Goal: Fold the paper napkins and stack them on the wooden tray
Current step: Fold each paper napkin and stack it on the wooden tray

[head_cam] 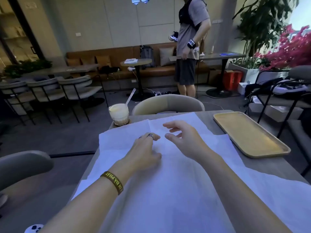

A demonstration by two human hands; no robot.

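Nothing is gripped. Left hand (pixel 144 152) is laid palm-down on the paper napkins (pixel 168 182), fingers loosely curled, tips touching the sheet; a ring is worn on one finger, and a dark wristband (pixel 112 182) with yellow lettering sits on the wrist. Right hand (pixel 183 137) is held just over the paper, fingers spread and curved, thumb apart from the rest, nothing pinched; contact with the sheet cannot be confirmed.

The napkins are spread unfolded, overlapping, covering most of the table (pixel 277 163) from near edge to far edge. Crease lines are seen in the far sheet just beyond the fingertips.

Wooden tray (pixel 249 133) is placed to the right on the table, just beside the napkins' right edge; no napkin is stacked on it.

A glass (pixel 118 114) of pale drink with a straw is stood on a coaster at the table's far left corner, touching or just beside the far napkin edge. A chair back (pixel 168 104) is seen behind the table's far edge.
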